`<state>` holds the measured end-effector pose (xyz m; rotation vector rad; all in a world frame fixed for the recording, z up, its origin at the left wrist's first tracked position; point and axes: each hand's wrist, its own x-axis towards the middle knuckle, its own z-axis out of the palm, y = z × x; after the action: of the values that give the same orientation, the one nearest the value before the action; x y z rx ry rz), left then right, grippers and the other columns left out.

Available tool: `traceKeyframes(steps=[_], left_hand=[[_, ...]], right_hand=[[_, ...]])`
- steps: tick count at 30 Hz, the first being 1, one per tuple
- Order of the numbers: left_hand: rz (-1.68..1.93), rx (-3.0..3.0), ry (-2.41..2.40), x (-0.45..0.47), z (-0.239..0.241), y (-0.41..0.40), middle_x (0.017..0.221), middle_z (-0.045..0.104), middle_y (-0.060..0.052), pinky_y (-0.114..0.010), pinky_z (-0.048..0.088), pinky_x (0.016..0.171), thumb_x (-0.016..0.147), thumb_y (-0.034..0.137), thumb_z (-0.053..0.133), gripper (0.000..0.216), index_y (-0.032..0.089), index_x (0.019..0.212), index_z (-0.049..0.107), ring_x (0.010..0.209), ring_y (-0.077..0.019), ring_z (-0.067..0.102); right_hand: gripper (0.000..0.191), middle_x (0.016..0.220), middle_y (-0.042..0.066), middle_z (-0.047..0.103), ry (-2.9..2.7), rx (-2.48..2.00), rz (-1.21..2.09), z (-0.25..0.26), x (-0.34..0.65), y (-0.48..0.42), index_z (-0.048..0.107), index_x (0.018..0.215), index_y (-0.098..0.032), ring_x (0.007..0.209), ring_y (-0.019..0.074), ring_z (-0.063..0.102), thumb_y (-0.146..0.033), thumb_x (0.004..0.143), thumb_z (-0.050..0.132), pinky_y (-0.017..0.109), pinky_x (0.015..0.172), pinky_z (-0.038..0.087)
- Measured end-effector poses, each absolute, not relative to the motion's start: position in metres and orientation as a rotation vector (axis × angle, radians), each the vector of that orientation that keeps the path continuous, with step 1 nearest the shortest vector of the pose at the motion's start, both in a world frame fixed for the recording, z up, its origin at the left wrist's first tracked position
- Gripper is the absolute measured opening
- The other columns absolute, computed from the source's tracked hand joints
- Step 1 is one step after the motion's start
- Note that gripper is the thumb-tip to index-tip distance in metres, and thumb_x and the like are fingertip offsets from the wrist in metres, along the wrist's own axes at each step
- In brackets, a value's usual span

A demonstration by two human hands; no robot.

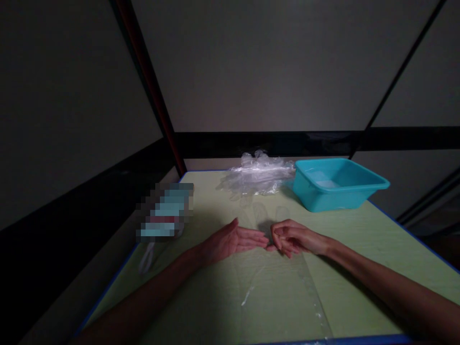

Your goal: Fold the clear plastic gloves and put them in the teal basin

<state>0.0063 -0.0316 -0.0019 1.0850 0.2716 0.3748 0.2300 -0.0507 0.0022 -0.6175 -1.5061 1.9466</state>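
Note:
A clear plastic disposable glove (276, 297) lies flat on the table, its wide cuff toward the front edge and its faint fingers pointing to the back. Over its middle, my left hand (237, 240) is open, fingers straight and together, pointing right. My right hand (296, 237) is close to the left fingertips, above the glove. Its fingers are curled inward; whether a bit of the film is between them is hidden. Farther back lies a crumpled heap of clear plastic gloves (262, 173).
A turquoise plastic basin (334, 199) stands at the back right with something pale inside. On the left is a blurred-out light blue object (167, 211) with a white strap loop (146, 258). The pale table (362, 282) has a blue edge and meets wall panels behind.

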Motion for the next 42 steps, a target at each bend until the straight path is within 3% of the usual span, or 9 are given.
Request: traceKeyframes(steps=[5, 9, 15, 19, 21, 24, 29, 36, 42], left_hand=[[0.443, 0.98, 0.254, 0.007, 0.012, -0.029, 0.118, 0.05, -0.022, -0.043, 0.013, 0.1, 0.082, 0.061, 0.015, 0.078, 0.0, 0.11, 0.054, 0.116, -0.0299, 0.04], [0.55, 0.891, 0.224, 0.012, 0.024, -0.027, 0.119, 0.049, -0.022, -0.043, 0.012, 0.1, 0.081, 0.063, 0.006, 0.084, -0.001, 0.109, 0.054, 0.117, -0.0311, 0.038], [0.472, 0.872, 0.145, 0.017, 0.015, -0.027, 0.117, 0.05, -0.023, -0.043, 0.01, 0.101, 0.08, 0.065, 0.012, 0.085, -0.003, 0.111, 0.052, 0.116, -0.031, 0.04], [0.427, 0.889, 0.118, 0.016, 0.007, -0.028, 0.118, 0.049, -0.023, -0.042, 0.009, 0.101, 0.079, 0.066, 0.012, 0.086, -0.003, 0.114, 0.05, 0.117, -0.0304, 0.039], [0.408, 0.905, 0.136, 0.016, 0.005, -0.029, 0.118, 0.049, -0.024, -0.043, 0.01, 0.101, 0.079, 0.066, 0.012, 0.087, -0.004, 0.113, 0.051, 0.116, -0.0314, 0.04], [0.382, 0.949, 0.184, 0.019, 0.004, -0.03, 0.116, 0.05, -0.025, -0.044, 0.012, 0.1, 0.078, 0.067, 0.011, 0.089, -0.004, 0.11, 0.053, 0.112, -0.033, 0.044], [0.372, 0.992, 0.287, 0.02, 0.002, -0.03, 0.118, 0.049, -0.023, -0.041, 0.015, 0.1, 0.078, 0.067, 0.006, 0.089, 0.0, 0.11, 0.055, 0.114, -0.0296, 0.042], [0.382, 0.985, 0.309, 0.02, 0.0, -0.031, 0.117, 0.051, -0.021, -0.04, 0.017, 0.1, 0.078, 0.067, 0.008, 0.086, 0.002, 0.11, 0.055, 0.114, -0.0286, 0.043], [0.4, 0.924, 0.271, 0.017, 0.003, -0.031, 0.113, 0.054, -0.021, -0.041, 0.016, 0.1, 0.079, 0.066, 0.006, 0.087, 0.0, 0.109, 0.055, 0.112, -0.0282, 0.045]], right_hand=[[0.031, 0.035, -0.007, 0.038, -1.266, -0.503, 1.851, 0.01, 0.236, -0.058, 0.048, 0.058, -0.017, 0.035, 0.0084, 0.037, -0.037, 0.081, 0.042, 0.034, 0.066, 0.046], [0.032, 0.032, -0.007, 0.036, -1.124, -0.346, 1.871, 0.02, 0.242, -0.06, 0.051, 0.057, -0.017, 0.036, 0.0096, 0.036, -0.037, 0.081, 0.042, 0.042, 0.077, 0.043], [0.036, 0.034, -0.005, 0.042, -1.246, -0.383, 1.966, 0.014, 0.238, -0.054, 0.055, 0.058, -0.014, 0.037, 0.0105, 0.043, -0.036, 0.083, 0.041, 0.041, 0.079, 0.041], [0.039, 0.033, -0.006, 0.041, -1.368, -0.473, 1.973, 0.005, 0.237, -0.05, 0.054, 0.059, -0.013, 0.036, 0.0107, 0.045, -0.04, 0.083, 0.04, 0.037, 0.071, 0.045], [0.041, 0.033, -0.006, 0.04, -1.457, -0.556, 1.95, 0.002, 0.237, -0.049, 0.053, 0.059, -0.013, 0.034, 0.01, 0.043, -0.044, 0.082, 0.039, 0.03, 0.057, 0.045], [0.044, 0.036, -0.004, 0.044, -1.569, -0.659, 1.894, 0.001, 0.236, -0.05, 0.052, 0.057, -0.012, 0.028, 0.0066, 0.035, -0.046, 0.082, 0.039, 0.021, 0.036, 0.033], [0.043, 0.035, -0.005, 0.041, -1.67, -0.703, 1.817, 0.003, 0.235, -0.051, 0.053, 0.055, -0.012, 0.029, 0.0059, 0.035, -0.046, 0.08, 0.044, 0.019, 0.033, 0.021], [0.041, 0.038, -0.006, 0.044, -1.756, -0.746, 1.716, 0.002, 0.237, -0.054, 0.053, 0.058, -0.012, 0.034, 0.0059, 0.036, -0.043, 0.083, 0.043, 0.02, 0.042, 0.03], [0.042, 0.034, -0.009, 0.038, -1.704, -0.709, 1.736, 0.0, 0.235, -0.055, 0.053, 0.058, -0.014, 0.033, 0.0063, 0.037, -0.046, 0.083, 0.042, 0.033, 0.07, 0.045]])
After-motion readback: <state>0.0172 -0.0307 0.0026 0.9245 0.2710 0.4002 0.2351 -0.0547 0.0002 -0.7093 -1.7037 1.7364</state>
